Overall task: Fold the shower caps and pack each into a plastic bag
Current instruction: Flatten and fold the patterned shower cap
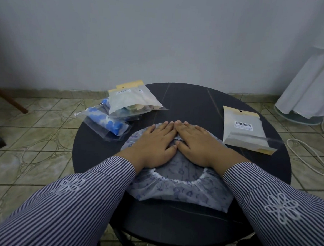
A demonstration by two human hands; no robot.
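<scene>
Hands: left hand and right hand flat, fingers straight together | pressing shower cap | round table

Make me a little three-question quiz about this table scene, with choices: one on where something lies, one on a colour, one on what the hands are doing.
1. Where does the bag with the barcode label lie?
A. On the person's right
B. On the floor
C. Under the cap

2. What colour is the table?
A. White
B. Black
C. Red

3. How do the hands rest on the shower cap?
A. Clenched
B. Flat, pressing
C. Raised above it

Answers: 1 A, it sits at the table's right edge. 2 B, the round top is black. 3 B, left hand and right hand lie with straight fingers on the cap.
</scene>
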